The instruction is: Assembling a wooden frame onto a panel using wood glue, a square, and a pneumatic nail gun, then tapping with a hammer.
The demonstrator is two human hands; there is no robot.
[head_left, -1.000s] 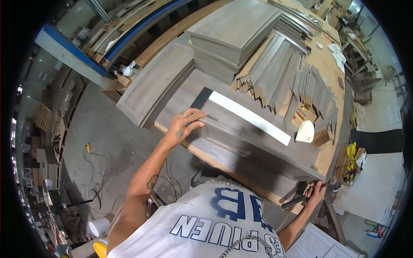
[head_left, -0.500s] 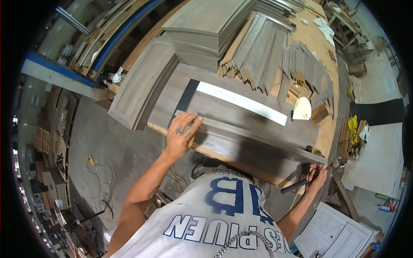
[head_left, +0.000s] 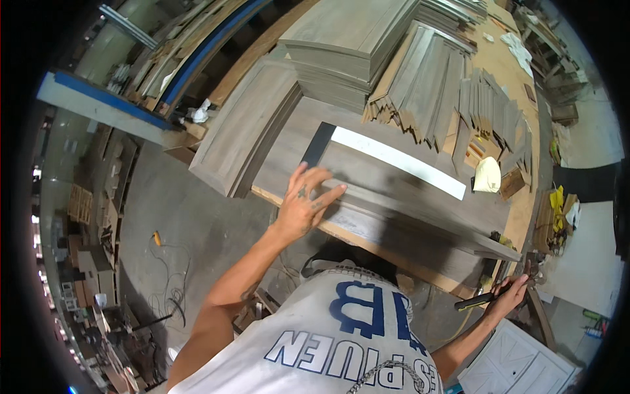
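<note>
A large square with a black arm [head_left: 319, 143] and a white arm [head_left: 400, 161] lies flat on a grey-brown wood panel [head_left: 275, 164]. Along the panel's near side runs a long, narrow grey-brown wood strip [head_left: 420, 220], its right end reaching past the bench corner. My left hand [head_left: 303, 205] is at the strip's left end, by the tip of the square's black arm; its fingers are spread and hold nothing. Past the strip's right end, my right hand [head_left: 510, 297] grips a hammer [head_left: 474, 302] by its black and yellow handle.
Stacked grey-brown panels [head_left: 341, 46] and bundles of thin wood strips [head_left: 426, 85] lie along the bench's far side. A pale yellow object [head_left: 487, 175] sits near a small wood block [head_left: 514, 184]. On the floor at lower right is a white panelled door [head_left: 518, 361].
My left hand has loosened, its fingers spreading off the strip's end. My right hand has moved outward from the strip's right end with the hammer. The whole view has shifted slightly.
</note>
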